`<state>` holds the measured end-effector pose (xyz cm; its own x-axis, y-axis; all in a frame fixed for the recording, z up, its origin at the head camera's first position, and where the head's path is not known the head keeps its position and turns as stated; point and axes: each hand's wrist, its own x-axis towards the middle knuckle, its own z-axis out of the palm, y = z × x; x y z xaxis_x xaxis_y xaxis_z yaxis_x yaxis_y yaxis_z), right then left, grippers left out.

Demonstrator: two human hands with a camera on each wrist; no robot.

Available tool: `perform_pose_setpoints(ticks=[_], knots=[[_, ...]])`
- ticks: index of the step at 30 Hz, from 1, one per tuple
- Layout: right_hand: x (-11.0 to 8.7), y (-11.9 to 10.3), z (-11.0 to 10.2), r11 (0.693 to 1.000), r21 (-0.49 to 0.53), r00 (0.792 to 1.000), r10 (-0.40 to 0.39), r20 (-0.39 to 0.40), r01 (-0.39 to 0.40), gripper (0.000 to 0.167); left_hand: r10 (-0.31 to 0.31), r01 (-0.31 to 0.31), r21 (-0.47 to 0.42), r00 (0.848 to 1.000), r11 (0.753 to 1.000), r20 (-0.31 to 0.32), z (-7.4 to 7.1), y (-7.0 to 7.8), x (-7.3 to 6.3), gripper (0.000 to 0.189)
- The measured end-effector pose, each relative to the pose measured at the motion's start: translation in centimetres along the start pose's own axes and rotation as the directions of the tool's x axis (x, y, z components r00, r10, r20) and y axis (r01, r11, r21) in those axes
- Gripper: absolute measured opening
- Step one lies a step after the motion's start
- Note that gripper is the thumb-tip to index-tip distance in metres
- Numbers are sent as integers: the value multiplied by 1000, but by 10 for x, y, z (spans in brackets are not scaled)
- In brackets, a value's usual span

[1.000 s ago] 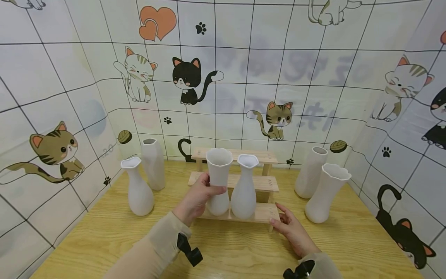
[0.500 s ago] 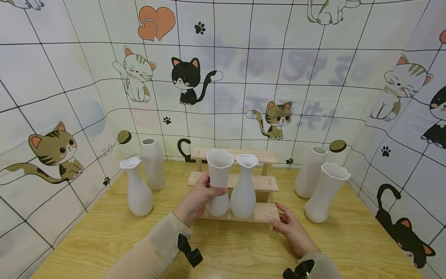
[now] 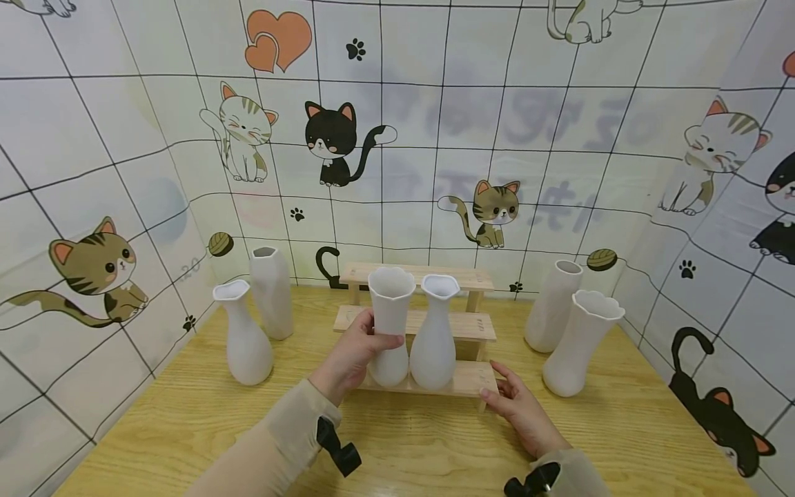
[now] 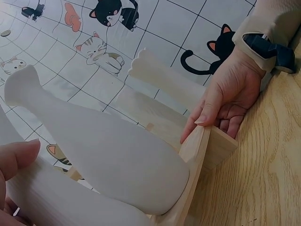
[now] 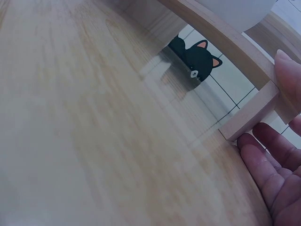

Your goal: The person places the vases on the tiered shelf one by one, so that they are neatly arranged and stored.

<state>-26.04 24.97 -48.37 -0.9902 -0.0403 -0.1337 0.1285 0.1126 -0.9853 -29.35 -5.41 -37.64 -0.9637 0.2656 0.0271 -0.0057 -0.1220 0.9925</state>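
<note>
A three-step wooden rack (image 3: 475, 379) stands at the middle of the table. Two white vases stand side by side on its lowest step. My left hand (image 3: 359, 347) grips the left one, a scalloped-rim vase (image 3: 390, 304), around its waist. The bottle-shaped vase (image 3: 434, 342) to its right stands free and fills the left wrist view (image 4: 108, 155). My right hand (image 3: 515, 404) lies low on the table with fingers extended, touching the rack's front right corner. There its thumb (image 4: 207, 110) lies on the step edge and its fingers (image 5: 265, 172) reach beneath the board's end (image 5: 244, 122).
On the table to the left stand a bottle vase (image 3: 245, 342) and a faceted vase (image 3: 272, 291). To the right stand a tall vase (image 3: 554, 305) and a scalloped vase (image 3: 580, 343). Cat-print walls enclose three sides. The wooden table (image 3: 186, 421) reaches forward.
</note>
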Motion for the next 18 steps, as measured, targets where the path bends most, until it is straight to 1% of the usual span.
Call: perform_pose_setpoints(ticks=[6, 13, 18], knots=[[0, 0, 0, 1000, 5, 1000, 3, 0, -3, 73, 6, -6, 9, 1000, 1000, 2, 0, -1, 0, 60], [0, -1, 0, 1000, 8, 1000, 3, -1, -3, 72, -5, 5, 0, 1000, 1000, -13, 1, -1, 0, 60], [-1, -1, 0, 1000, 4, 1000, 3, 2, -3, 73, -14, 15, 11, 1000, 1000, -10, 0, -2, 1, 59]])
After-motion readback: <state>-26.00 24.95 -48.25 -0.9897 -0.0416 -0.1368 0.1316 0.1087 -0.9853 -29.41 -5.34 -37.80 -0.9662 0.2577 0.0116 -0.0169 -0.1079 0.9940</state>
